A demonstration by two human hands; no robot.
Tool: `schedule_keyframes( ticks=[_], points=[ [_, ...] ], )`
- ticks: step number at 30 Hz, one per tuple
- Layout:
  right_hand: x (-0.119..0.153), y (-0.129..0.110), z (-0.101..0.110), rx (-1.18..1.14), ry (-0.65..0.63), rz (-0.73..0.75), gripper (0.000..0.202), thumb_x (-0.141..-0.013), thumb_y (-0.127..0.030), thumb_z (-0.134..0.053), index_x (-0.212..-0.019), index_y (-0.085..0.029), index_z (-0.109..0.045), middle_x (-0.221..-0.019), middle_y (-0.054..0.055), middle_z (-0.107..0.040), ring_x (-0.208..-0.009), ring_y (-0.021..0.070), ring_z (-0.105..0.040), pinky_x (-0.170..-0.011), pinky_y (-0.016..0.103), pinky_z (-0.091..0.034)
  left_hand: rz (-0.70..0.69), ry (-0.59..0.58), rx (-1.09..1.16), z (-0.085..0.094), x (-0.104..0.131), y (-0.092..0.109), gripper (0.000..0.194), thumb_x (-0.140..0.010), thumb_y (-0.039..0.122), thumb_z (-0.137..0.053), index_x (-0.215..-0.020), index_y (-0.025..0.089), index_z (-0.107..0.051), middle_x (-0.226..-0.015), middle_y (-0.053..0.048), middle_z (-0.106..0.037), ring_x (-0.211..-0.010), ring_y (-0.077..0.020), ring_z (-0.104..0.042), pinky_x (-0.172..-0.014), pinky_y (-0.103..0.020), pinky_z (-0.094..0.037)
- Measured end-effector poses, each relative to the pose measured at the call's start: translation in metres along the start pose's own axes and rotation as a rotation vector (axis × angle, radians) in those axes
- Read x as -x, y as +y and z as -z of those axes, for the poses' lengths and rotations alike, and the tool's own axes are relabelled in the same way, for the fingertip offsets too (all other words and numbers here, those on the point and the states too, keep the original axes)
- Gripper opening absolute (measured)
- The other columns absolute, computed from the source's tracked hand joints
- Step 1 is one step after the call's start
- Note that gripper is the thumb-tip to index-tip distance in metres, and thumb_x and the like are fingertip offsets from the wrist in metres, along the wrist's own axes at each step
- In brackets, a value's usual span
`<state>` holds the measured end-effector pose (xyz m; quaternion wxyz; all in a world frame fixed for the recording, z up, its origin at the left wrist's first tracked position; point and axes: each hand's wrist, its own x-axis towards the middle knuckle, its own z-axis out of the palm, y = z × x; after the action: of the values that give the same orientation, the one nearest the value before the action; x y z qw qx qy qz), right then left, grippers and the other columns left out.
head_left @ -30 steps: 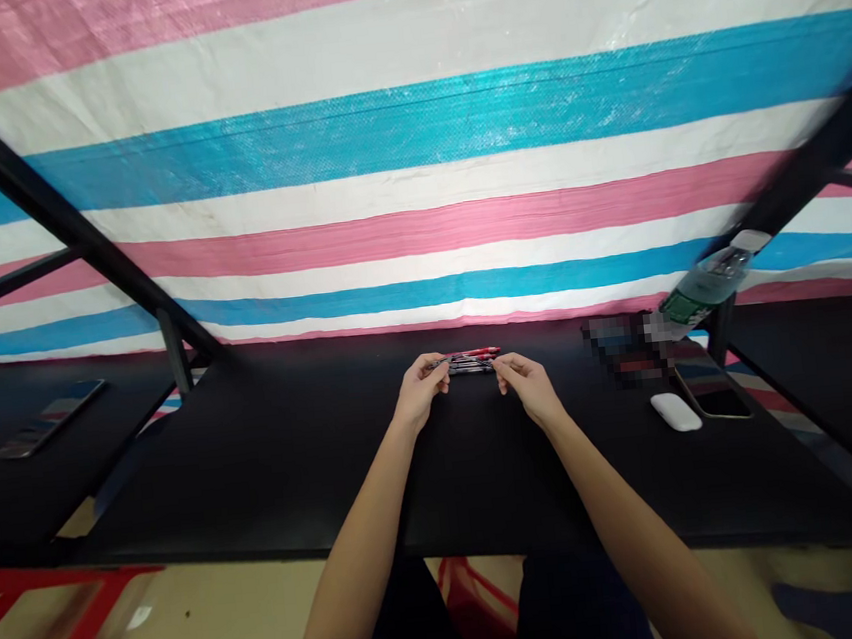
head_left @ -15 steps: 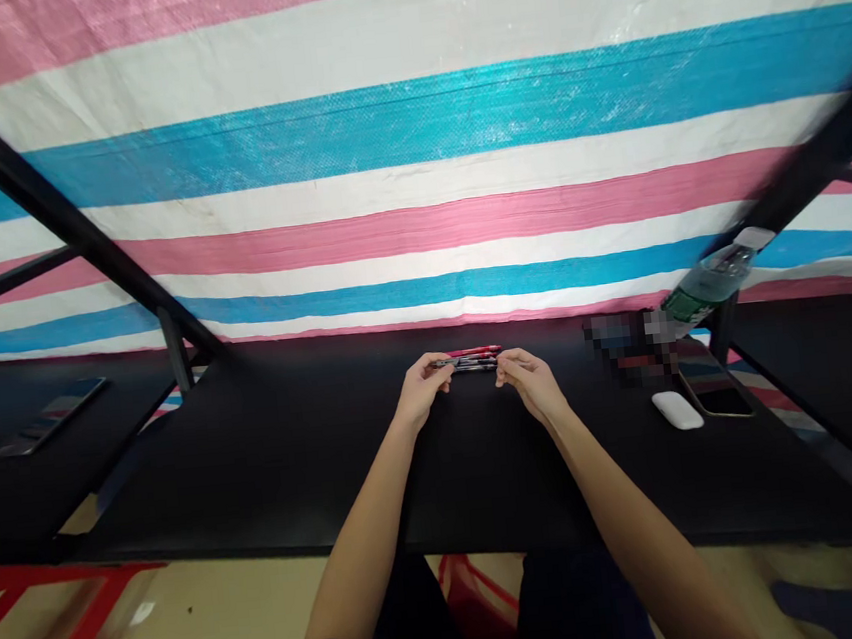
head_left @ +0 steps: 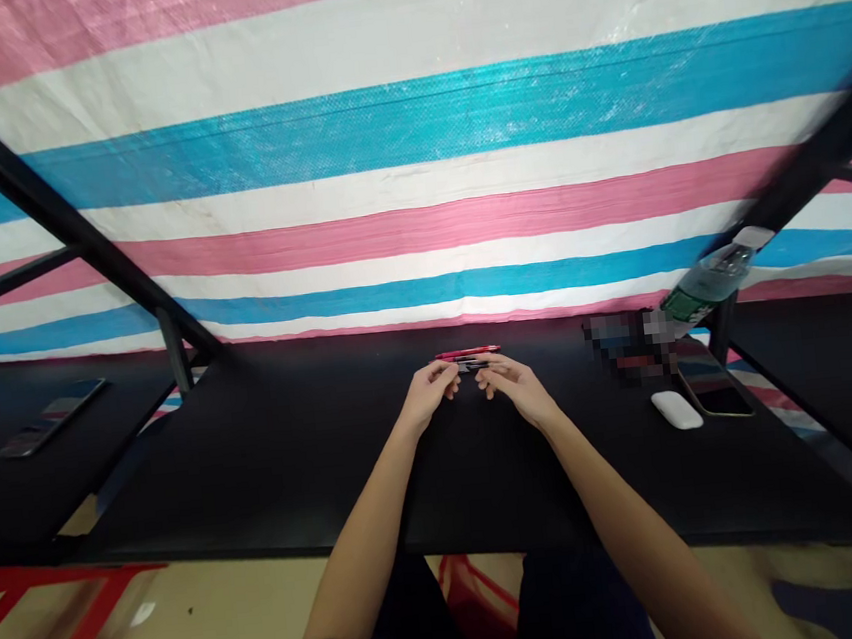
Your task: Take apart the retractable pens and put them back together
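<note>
1. Spreading around both grips, the black table (head_left: 258, 456) is probably offering little resistance to rolling; uneven pressure could be scattering the pens.
2. The left hand (head_left: 427, 395) and right hand (head_left: 517, 388) are curving narrowly at the ends of the dark pens (head_left: 474, 364); whether they are pinching, I cannot tell.
3. Between the grips, the dark pens are running left to right; just beyond, the red pen (head_left: 466, 353) is lying roughly parallel.
4. Where tips are pointing is unclear.

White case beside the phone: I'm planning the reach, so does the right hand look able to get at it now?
Probably yes: the right hand is at the pens, but only bare tabletop seems to lie between it and the white case.
</note>
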<state>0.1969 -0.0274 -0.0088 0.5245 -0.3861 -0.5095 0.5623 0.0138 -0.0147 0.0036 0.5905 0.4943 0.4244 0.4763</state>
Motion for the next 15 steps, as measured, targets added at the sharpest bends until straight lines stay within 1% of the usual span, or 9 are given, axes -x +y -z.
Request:
schedule_keyframes(
  ticks=[2,3,5,6,8,10,12,15],
  points=[
    [-0.001,0.001,0.001,0.052,0.004,0.020,0.043,-0.075,-0.043,-0.072,-0.111,-0.021,-0.066,-0.079,0.003,-0.066,-0.065,0.0150,-0.056,-0.056,0.029,-0.045,0.011,0.037,0.049,0.001,-0.001,0.000,0.039,-0.072,0.051,-0.072,-0.073,0.013,-0.063,-0.064,-0.002,-0.056,-0.054,-0.0090,-0.049,-0.052,-0.024,-0.038],
    [-0.002,0.002,0.002,0.087,0.033,0.044,0.041,-0.075,-0.042,-0.070,-0.110,-0.022,-0.066,-0.077,0.002,-0.064,-0.064,0.0150,-0.055,-0.056,0.029,-0.044,0.020,0.058,0.083,0.002,-0.001,0.001,0.041,-0.072,0.053,-0.072,-0.072,0.013,-0.062,-0.063,-0.001,-0.055,-0.053,-0.0089,-0.049,-0.052,-0.023,-0.037],
    [-0.004,0.005,0.008,0.215,0.157,0.107,0.034,-0.077,-0.041,-0.066,-0.104,-0.022,-0.066,-0.073,0.001,-0.060,-0.064,0.0162,-0.053,-0.059,0.030,-0.043,0.048,0.096,0.163,0.003,-0.003,0.002,0.043,-0.072,0.055,-0.071,-0.072,0.013,-0.062,-0.059,0.000,-0.053,-0.052,-0.0086,-0.047,-0.051,-0.023,-0.036],
    [-0.005,0.006,0.012,0.324,0.247,0.143,0.030,-0.077,-0.040,-0.064,-0.100,-0.021,-0.066,-0.072,0.001,-0.059,-0.066,0.0173,-0.052,-0.063,0.032,-0.043,0.062,0.115,0.206,0.004,-0.003,0.002,0.045,-0.073,0.056,-0.070,-0.072,0.012,-0.062,-0.058,0.000,-0.051,-0.052,-0.0084,-0.046,-0.050,-0.024,-0.036],
    [-0.007,0.009,0.022,0.614,0.425,0.202,0.023,-0.077,-0.036,-0.059,-0.092,-0.020,-0.066,-0.071,0.003,-0.057,-0.070,0.0205,-0.051,-0.070,0.035,-0.043,0.088,0.150,0.291,0.006,-0.004,0.004,0.046,-0.073,0.058,-0.069,-0.069,0.013,-0.059,-0.054,0.002,-0.046,-0.050,-0.0081,-0.044,-0.050,-0.024,-0.035],
    [-0.008,0.013,0.031,0.901,0.536,0.218,0.018,-0.076,-0.031,-0.056,-0.087,-0.019,-0.064,-0.073,0.006,-0.055,-0.076,0.0234,-0.049,-0.075,0.038,-0.041,0.108,0.173,0.357,0.006,-0.005,0.005,0.048,-0.075,0.059,-0.068,-0.063,0.014,-0.055,-0.051,0.003,-0.042,-0.048,-0.0077,-0.041,-0.049,-0.024,-0.034],
    [-0.007,0.018,0.037,1.095,0.576,0.177,0.015,-0.075,-0.029,-0.056,-0.084,-0.018,-0.061,-0.077,0.008,-0.055,-0.079,0.0249,-0.047,-0.078,0.039,-0.040,0.127,0.182,0.396,0.007,-0.005,0.006,0.048,-0.077,0.059,-0.065,-0.060,0.015,-0.052,-0.049,0.004,-0.039,-0.047,-0.0073,-0.038,-0.049,-0.024,-0.033],
    [-0.006,0.026,0.041,1.238,0.582,0.083,0.016,-0.074,-0.032,-0.059,-0.082,-0.019,-0.058,-0.081,0.010,-0.055,-0.081,0.0264,-0.047,-0.078,0.040,-0.038,0.143,0.189,0.420,0.007,-0.004,0.008,0.047,-0.080,0.057,-0.063,-0.061,0.016,-0.051,-0.050,0.004,-0.038,-0.047,-0.0073,-0.037,-0.049,-0.025,-0.033]
  ],
)
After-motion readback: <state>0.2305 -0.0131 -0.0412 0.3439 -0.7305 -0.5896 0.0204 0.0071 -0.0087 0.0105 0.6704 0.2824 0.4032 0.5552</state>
